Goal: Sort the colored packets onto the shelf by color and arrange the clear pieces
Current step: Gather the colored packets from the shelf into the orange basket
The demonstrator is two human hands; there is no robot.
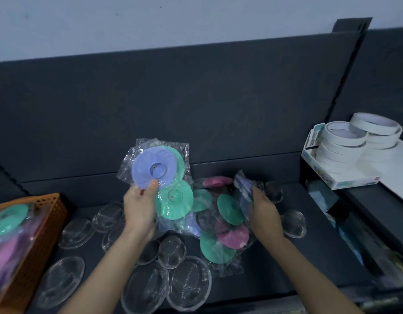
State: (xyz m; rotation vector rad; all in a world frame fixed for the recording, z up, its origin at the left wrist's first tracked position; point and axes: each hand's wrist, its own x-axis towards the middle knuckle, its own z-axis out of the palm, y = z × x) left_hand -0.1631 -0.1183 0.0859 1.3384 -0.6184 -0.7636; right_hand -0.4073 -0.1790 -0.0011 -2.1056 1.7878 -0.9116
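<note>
Looking at the left hand (139, 209), why hold a fan of packets up in the air like that?

My guess is to read the colours at a glance. The thumb pins the purple packet (148, 168) at its lower edge, with the fingers curled behind. A green packet (175, 200) hangs just below and to the right of that pinch, and another green one shows behind the purple.

And the right hand (264, 211)?

It grips a second purple packet (243, 186) edge-on, fingers wrapped round the wrapper. It is held just above the heap (220, 223) of green, pink and purple packets lying on the shelf (309, 257) beside the knuckles. I'd say purple is being matched with purple before anything gets laid down.

So the sorting is hardly begun?

Looks early to me. The heap is mixed, and the orange basket (44, 214), well out to the left of the left wrist, holds more packets, too blurred to count.

The clear pieces (189, 282)?

Scattered flat on the shelf beneath and around both forearms, some overlapping, none lined up. Those wrappers look slippery too, so that loose green one could slide out of the fan.
</note>
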